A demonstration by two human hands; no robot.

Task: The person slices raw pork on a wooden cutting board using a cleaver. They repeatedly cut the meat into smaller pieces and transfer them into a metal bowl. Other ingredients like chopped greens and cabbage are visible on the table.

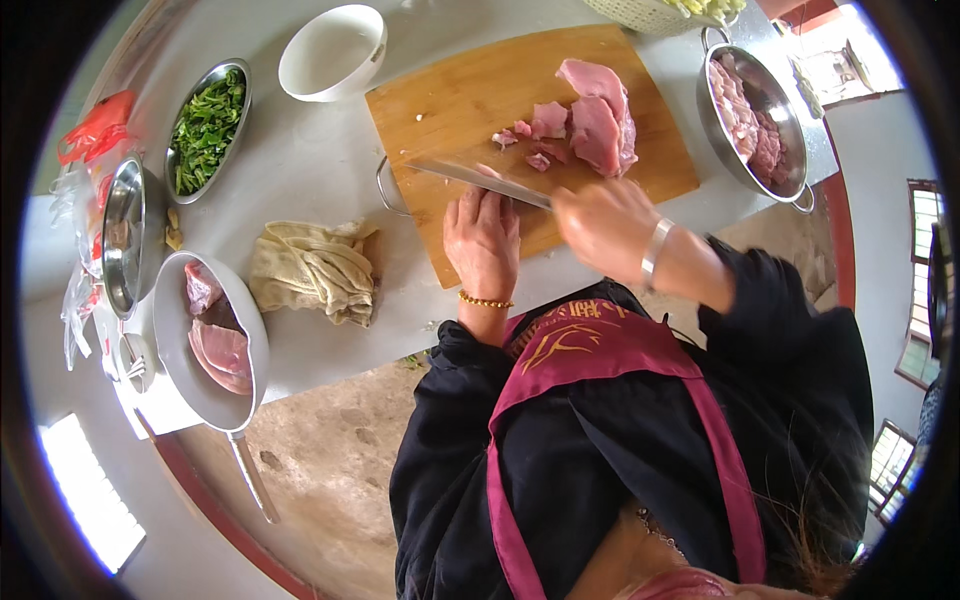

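My right hand [606, 225] grips the handle of a kitchen knife [480, 179], whose blade lies across the wooden cutting board [450, 97] and points left. Close against the blade, my left hand [484, 240] rests on the board with its fingers bent over a piece of raw meat [486, 171], mostly hidden by the fingers and blade. Beyond the knife lie several small raw meat pieces [549, 120]. Larger slabs of raw meat [597, 131] sit at the right part of the board.
A white bowl [330, 56], an oval metal dish of chopped greens [206, 131], a crumpled cloth [315, 274], a metal bowl [124, 232] and a white pan with raw meat [214, 390] stand left. Right are a two-handled metal pan of meat [757, 124] and a perforated basket [637, 16].
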